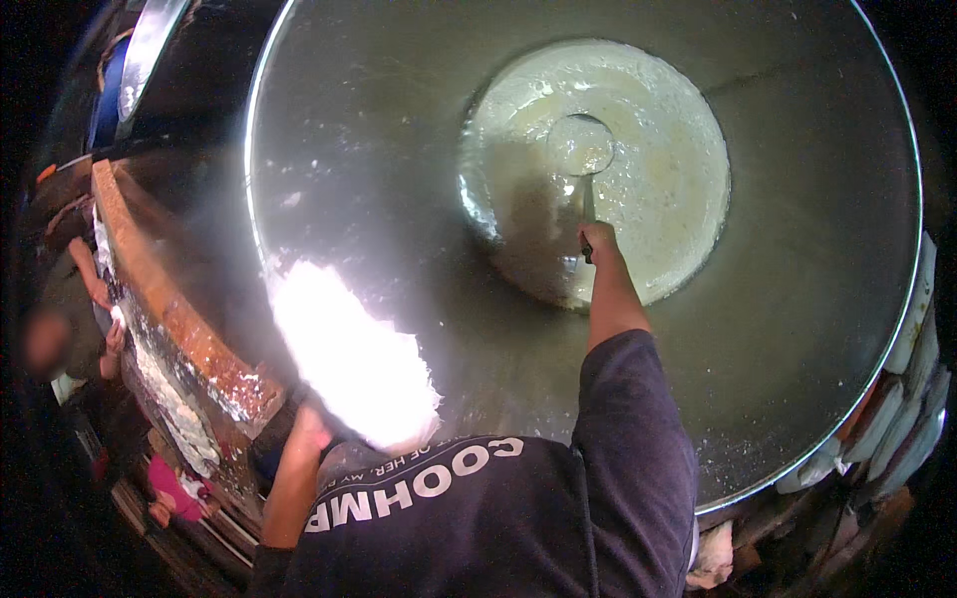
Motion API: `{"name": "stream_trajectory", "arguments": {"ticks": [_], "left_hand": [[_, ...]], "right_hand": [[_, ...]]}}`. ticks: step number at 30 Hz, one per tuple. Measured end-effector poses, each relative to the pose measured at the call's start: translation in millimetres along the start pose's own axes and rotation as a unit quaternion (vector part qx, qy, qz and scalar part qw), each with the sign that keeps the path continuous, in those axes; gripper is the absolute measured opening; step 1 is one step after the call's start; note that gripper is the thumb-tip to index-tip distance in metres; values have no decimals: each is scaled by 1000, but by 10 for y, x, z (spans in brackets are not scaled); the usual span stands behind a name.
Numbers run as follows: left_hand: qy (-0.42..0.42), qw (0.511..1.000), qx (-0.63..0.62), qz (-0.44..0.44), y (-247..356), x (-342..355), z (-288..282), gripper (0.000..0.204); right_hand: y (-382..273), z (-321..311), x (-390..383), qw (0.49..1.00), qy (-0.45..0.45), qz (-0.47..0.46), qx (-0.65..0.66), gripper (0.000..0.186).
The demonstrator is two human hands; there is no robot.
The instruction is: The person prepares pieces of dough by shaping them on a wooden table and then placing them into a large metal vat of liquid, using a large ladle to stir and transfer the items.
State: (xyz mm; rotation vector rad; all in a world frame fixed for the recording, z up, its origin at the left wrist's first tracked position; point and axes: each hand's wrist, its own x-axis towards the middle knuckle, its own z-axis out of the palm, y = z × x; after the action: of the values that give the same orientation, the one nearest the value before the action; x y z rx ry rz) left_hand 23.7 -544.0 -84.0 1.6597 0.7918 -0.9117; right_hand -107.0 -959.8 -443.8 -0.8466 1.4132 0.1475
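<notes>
A very wide metal pan [797, 249] fills most of the head view, with pale, creamy liquid [668, 189] pooled in its round bottom. My right hand [598, 239] is closed around the handle of a ladle [580, 147]. The ladle's round head lies at the liquid's surface, its outline showing through the wet sheen. At the pan's near left rim, my left hand [315, 427] is beside a glaring white mass [354, 354]. Its fingers are mostly hidden, and the glare washes out what the white mass is.
Left of the pan stands a worn, brown-edged table [179, 309] smeared with white. A co-worker's hands [108, 324] are at its far side, and a person in pink [177, 490] is lower down. Pale, full sacks [902, 429] are stacked beyond the right rim.
</notes>
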Motion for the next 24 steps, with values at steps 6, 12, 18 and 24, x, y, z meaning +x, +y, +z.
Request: {"name": "stream_trajectory", "arguments": {"ticks": [6, 12, 18, 24], "left_hand": [[60, 979, 17, 195, 76, -456, -199, 33], [-331, 921, -17, 203, 530, -754, 286, 63], [-504, 794, -104, 323, 1157, -1165, 523, 84], [-487, 748, -224, 392, 1451, -1277, -847, 71]], "right_hand": [[-33, -93, -913, 977, -187, 13, 104, 9], [-602, -340, -2451, 963, -249, 32, 94, 19], [-1135, -191, -4078, 990, -109, -90, -21, 15], [-1227, 273, -5514, 968, -50, -209, -131, 19]]}}
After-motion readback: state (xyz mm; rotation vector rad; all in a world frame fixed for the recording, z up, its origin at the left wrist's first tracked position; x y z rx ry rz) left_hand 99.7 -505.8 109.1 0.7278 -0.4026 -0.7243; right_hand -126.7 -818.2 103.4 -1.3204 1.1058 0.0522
